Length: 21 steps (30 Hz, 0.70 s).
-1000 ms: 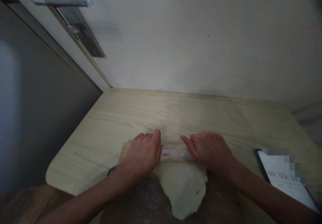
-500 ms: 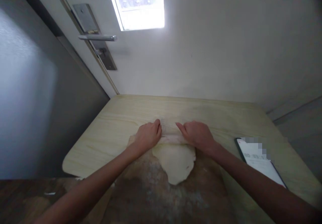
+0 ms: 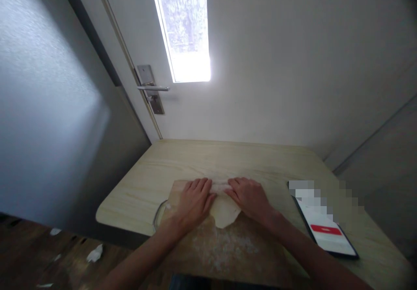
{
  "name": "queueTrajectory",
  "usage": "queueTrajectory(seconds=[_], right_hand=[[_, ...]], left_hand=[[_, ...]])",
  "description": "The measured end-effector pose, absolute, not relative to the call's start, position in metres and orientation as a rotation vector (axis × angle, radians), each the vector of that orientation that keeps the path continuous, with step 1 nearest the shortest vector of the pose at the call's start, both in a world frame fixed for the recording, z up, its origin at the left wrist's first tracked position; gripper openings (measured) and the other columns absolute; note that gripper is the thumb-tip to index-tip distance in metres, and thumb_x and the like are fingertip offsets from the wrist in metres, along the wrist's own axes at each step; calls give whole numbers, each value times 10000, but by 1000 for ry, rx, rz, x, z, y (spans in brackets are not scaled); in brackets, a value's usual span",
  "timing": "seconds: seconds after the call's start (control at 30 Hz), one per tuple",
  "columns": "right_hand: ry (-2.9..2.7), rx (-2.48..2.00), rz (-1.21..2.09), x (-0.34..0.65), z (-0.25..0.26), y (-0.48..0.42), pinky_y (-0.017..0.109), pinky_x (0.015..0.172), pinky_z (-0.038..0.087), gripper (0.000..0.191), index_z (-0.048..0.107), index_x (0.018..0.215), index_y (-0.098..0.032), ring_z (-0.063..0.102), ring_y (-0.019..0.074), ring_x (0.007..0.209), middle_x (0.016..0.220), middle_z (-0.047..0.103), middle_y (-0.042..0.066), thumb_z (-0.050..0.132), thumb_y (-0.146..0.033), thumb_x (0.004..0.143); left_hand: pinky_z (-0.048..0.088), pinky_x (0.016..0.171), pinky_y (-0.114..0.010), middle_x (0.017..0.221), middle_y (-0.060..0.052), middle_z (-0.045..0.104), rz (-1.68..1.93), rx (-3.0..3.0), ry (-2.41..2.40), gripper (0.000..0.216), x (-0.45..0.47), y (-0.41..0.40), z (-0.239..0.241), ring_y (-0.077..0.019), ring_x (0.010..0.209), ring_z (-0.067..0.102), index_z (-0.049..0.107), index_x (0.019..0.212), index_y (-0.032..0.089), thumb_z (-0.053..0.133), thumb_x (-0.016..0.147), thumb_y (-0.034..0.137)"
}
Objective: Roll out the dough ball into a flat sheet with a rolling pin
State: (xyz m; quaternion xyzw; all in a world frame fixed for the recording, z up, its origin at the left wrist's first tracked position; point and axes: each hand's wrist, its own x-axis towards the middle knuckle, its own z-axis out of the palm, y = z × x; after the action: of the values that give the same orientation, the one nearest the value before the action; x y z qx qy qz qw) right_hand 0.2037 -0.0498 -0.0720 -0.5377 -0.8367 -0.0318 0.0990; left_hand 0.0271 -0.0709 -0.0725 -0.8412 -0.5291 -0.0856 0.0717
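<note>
A thin sheet of pale dough (image 3: 224, 214) lies on a floured brown wooden board (image 3: 224, 255). Across its far edge runs a whitish roll that looks like a rolling pin (image 3: 220, 188), with dough seemingly wrapped about it. My left hand (image 3: 197, 198) is curled over the roll's left part, fingers bent on top and the thumb along the near side. On the right part, my right hand (image 3: 249, 196) is closed in the same way. The palms hide the ends of the roll. The near tip of the dough hangs free of both hands, flat on the board.
A phone (image 3: 322, 225) with a lit screen lies on the pale wooden table (image 3: 137, 185), right of the board. The board has a metal handle (image 3: 157, 216) at its left. Beyond the table is a door with a lever handle (image 3: 153, 88). White scraps (image 3: 95, 253) litter the floor.
The view has tilted up, showing more of the door. My fingers have moved from fists with thumbs forward to lying bent over the roll. Less of the flat dough shows.
</note>
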Motion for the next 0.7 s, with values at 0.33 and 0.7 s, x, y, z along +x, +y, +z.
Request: queueTrajectory(seconds=[0.33,0.7], right_hand=[[-2359,-1532,19,215,-86,-60,322,744,365,353,504,1052,-198,524,186,908,1048,568,78,339,-399,814],[-2294,-1440,301,254,-93,-7,281,735,389,360,538,1012,-207,550,162,861,946,614,43,302,-404,824]], left_hand=[[203,941,-476,1347,-65,210,76,-2795,-1335,647,-6,-158,-90,-289,1218,193,64,1301,287,360,766,499],[212,956,-486,1361,-87,131,204,-2802,-1422,876,1,-120,-110,-299,1227,137,30,1297,277,461,613,613]])
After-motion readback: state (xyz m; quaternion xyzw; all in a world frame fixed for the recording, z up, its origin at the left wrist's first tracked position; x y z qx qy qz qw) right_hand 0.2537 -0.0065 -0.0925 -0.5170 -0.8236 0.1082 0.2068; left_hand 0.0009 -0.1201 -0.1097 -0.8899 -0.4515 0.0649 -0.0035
